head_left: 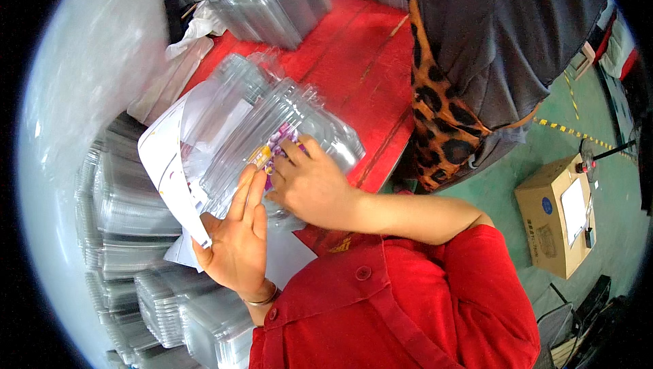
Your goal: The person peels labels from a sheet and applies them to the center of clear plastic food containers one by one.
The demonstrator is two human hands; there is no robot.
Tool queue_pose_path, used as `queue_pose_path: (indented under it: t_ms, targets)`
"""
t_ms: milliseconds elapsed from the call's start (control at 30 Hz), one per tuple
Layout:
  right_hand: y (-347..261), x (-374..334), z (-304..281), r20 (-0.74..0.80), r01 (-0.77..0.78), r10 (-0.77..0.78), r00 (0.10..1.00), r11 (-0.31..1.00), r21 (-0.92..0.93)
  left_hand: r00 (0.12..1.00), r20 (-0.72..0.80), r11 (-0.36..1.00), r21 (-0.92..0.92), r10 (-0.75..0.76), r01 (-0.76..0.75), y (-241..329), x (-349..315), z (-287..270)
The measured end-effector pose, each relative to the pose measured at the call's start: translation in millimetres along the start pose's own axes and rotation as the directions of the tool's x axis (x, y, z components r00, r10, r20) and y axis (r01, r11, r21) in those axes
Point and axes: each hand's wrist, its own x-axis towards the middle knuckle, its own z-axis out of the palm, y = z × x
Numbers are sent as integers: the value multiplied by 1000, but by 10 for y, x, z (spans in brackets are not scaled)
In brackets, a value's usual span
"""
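Note:
My left hand has its fingers stretched toward a purple and yellow label on a clear plastic container. At its thumb is the curled end of a white label sheet, which appears pinched at the base of the hand. My right hand lies over the label from the right, its bent fingers apart and touching the label and the clear plastic. Part of the label is hidden beneath these fingers. More clear containers lie just beyond, on the sheet's far side.
Stacks of clear containers fill the left side. Another stack stands at the far end of the red table. Across the table is a person in dark clothes with a leopard-print edge. A cardboard box sits on the green floor at right.

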Motion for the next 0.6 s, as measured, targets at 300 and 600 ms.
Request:
queue_pose_path:
  t_ms: [300,600]
  targets:
    - [562,125,2,214,19,-75,974,968,251,937,-303,975,184,177,-124,-105,-355,-98]
    - [504,187,-365,672,-85,-81,736,974,211,877,-400,822,569,265,11,-25,-838,-224]
